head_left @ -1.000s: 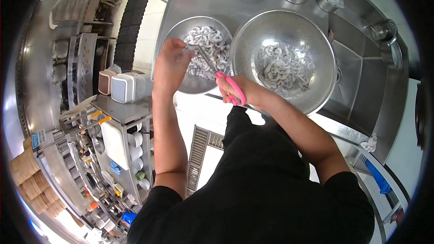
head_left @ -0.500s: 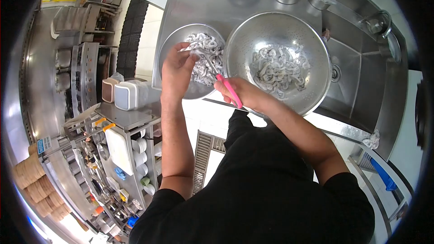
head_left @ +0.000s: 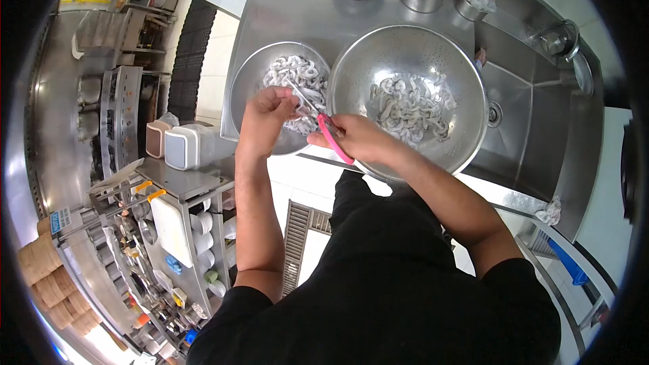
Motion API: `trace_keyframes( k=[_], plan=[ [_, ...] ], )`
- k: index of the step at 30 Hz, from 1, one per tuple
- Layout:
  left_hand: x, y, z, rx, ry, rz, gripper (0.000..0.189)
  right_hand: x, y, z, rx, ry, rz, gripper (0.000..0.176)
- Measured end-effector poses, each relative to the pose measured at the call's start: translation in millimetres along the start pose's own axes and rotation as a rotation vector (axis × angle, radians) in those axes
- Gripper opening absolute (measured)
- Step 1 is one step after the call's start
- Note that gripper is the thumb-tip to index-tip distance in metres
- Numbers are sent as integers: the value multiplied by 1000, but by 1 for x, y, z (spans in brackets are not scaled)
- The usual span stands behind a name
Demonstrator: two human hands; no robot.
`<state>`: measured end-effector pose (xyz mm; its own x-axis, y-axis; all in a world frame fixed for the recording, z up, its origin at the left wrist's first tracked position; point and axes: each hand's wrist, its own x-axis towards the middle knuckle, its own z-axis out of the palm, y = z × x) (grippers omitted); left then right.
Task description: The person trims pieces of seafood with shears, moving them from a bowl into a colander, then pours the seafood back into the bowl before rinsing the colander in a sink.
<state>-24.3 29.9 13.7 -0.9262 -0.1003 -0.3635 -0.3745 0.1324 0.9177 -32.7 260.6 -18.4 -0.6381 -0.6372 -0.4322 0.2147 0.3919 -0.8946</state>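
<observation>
Scissors (head_left: 318, 120) nearer left hand (head_left: 266, 113), over bowl (head_left: 233, 94) rim

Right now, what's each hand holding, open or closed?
Left hand: closed, pinching a pale strip over the smaller bowl.
Right hand: closed on the pink-handled scissors.

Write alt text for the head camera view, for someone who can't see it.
Seen from above, a person's right hand holds pink-handled scissors to a pale strip pinched by the left hand over a steel bowl of similar strips. Beside it, a larger steel colander holds more strips, on a steel counter next to a sink.
</observation>
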Motion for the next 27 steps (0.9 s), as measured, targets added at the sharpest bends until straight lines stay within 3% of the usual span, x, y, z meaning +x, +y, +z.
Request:
trace_keyframes(
  k=[9, 27],
  plan=[
    [-3, -17, -10, -88, -30, -47, 11, 6, -11, -1, -291, 58, -16, 81],
    [2, -35, -37, 68, 58, -61, 14, 28, -12, 13, -261, -43, 42, 86]
  ],
)
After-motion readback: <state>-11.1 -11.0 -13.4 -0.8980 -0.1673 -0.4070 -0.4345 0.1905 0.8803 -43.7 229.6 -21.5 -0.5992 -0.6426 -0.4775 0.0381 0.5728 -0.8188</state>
